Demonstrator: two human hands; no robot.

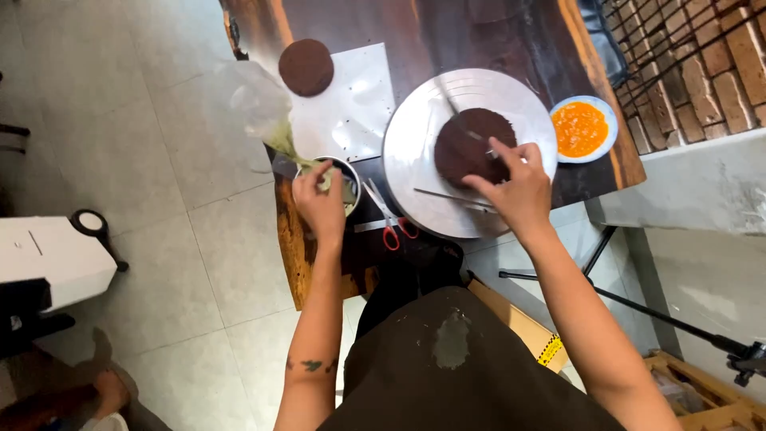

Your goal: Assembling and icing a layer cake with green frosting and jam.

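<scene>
The right hand [517, 185] grips a spatula [467, 128] on the cake [467, 144]; the left hand [317, 203] clutches a piping bag [259, 108] over a cup [349, 185] beside it.

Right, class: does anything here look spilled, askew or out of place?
One thing: a pale dried smear stains the dark apron at its middle. On the table, the cake layer sits squarely on the turntable, and the orange filling stays inside its bowl.

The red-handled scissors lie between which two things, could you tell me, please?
In the head view, the scissors lie between the small metal bowl under the left hand and the silver turntable.
</scene>
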